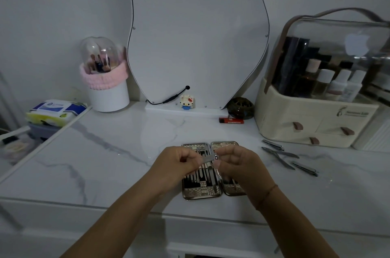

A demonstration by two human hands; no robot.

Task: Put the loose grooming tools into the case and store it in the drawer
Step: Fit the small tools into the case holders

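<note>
Head view: left hand [179, 158] and right hand [236, 162], each grip pinched on the nail clipper [207, 160] above the open case [202, 193]; recommend folding it flat before seating.

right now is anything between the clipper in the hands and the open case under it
Nothing visible does. The left hand and right hand pinch the nail clipper over the open case, and nothing shows between them. The other loose tools lie on the table to its right, off that path.
</note>
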